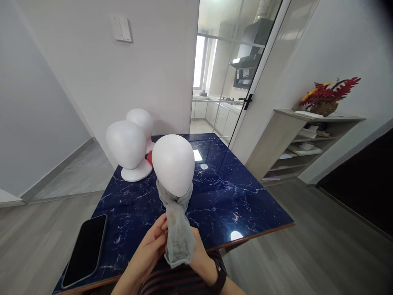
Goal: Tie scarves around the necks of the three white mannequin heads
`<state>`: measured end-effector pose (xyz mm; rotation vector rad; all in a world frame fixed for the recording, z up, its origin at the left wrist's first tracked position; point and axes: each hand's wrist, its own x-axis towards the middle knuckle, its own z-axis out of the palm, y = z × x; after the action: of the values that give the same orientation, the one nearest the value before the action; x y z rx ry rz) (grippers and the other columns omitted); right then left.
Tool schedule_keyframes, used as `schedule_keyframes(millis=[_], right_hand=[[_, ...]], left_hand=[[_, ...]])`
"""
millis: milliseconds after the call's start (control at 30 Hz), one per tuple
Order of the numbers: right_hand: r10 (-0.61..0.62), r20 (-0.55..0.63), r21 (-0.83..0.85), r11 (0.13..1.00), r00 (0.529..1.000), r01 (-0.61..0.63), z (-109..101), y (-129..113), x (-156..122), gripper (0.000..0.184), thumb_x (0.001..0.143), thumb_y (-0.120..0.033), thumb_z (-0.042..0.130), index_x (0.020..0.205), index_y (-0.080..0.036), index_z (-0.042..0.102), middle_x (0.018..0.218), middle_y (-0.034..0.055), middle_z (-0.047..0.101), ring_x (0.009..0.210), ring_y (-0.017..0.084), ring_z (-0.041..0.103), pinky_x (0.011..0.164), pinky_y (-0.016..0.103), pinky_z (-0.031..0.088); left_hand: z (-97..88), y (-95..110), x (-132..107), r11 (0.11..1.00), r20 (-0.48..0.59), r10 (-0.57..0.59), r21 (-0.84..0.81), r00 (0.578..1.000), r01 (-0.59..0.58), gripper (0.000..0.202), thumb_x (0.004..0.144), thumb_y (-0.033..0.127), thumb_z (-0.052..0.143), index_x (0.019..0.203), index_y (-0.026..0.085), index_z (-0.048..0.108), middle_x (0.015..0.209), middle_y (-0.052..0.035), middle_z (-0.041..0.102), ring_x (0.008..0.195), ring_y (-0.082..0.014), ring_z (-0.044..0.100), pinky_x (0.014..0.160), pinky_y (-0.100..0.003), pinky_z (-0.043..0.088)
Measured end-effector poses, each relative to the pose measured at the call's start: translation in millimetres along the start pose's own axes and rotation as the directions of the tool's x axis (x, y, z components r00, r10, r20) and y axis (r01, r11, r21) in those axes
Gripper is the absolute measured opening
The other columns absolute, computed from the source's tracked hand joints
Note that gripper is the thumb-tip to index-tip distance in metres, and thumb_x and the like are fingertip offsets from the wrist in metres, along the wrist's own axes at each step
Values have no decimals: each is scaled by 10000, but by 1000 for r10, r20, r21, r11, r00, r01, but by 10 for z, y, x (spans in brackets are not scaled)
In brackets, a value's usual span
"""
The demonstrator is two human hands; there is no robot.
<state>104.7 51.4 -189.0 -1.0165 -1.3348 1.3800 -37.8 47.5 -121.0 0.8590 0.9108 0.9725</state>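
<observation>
A white foam mannequin head [173, 164] stands on the dark blue marble table [245, 200], with a grey sheer scarf [178, 229] knotted round its neck and hanging toward me. My left hand [150, 250] pinches the hanging scarf from the left, fingers closed on the cloth. My right hand [201, 256] is behind and under the scarf on the right, mostly covered by it, and seems to grip it too. A dark watch sits on my right wrist.
Two more white foam heads [127, 147] [140, 119] stand at the table's far left, a small red thing [149, 157] beside them. A black phone [86, 250] lies at the near left corner. A shelf with a flower basket [325, 100] stands right; a glass door leads to a kitchen.
</observation>
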Motion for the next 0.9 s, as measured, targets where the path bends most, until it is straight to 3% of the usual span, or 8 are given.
schedule_keyframes(millis=[200,300,367,467,600,700,800,900], right_hand=[[-155,-13,-195,969,988,150,5,-14,-10,192,827,-231,528,945,-161,664,822,49,644,737,176,547,702,272,444],[-156,22,-330,931,988,155,14,-57,-35,216,865,-267,496,892,-165,684,817,63,656,728,180,569,715,276,441],[-149,76,-357,919,986,166,25,-110,-49,258,899,-291,459,973,-195,686,901,65,678,816,191,600,790,284,436],[-144,133,-344,921,981,182,33,-198,-60,286,918,-334,447,1117,-257,638,1018,41,678,937,192,603,873,288,414],[-148,151,-382,903,977,196,26,-248,-57,291,904,-383,479,1119,-256,630,1043,50,663,939,198,596,851,284,413],[-145,160,-366,910,976,195,45,-190,-52,290,904,-392,473,1106,-241,615,1003,54,658,896,192,591,815,277,410],[-13,-16,-181,983,1000,9,102,-39,-25,316,900,-472,440,1018,-214,579,792,25,627,710,158,564,694,260,418],[247,-135,189,957,959,-220,155,128,38,410,822,-584,492,979,-207,536,730,3,582,613,137,527,624,257,427]], left_hand=[[-106,-61,364,854,-55,326,444,944,-269,392,733,256,625,1122,207,606,968,-62,668,929,-218,607,863,-329,463],[-172,-125,546,707,-122,459,650,880,-279,221,722,291,607,914,216,686,837,-38,634,852,-211,587,825,-332,458],[-210,-197,649,679,-201,497,695,844,-234,146,672,291,619,768,206,690,785,-33,592,813,-209,569,793,-332,452],[-251,-310,757,760,-386,476,633,790,-148,144,597,313,659,650,183,628,748,-19,560,756,-193,550,728,-312,442],[-271,-387,835,911,-481,283,404,830,-77,321,564,385,712,580,191,456,546,71,418,510,-100,428,528,-238,362],[-268,-384,891,967,-583,208,241,786,-77,358,534,334,740,677,194,442,553,91,439,482,-82,435,515,-228,364],[-256,-347,933,993,-626,111,36,772,-113,401,558,254,733,840,185,457,662,42,570,558,-112,556,588,-256,438],[-237,-299,944,990,-596,40,-82,802,-110,392,585,171,711,897,173,475,700,5,621,572,-131,602,602,-271,461]])
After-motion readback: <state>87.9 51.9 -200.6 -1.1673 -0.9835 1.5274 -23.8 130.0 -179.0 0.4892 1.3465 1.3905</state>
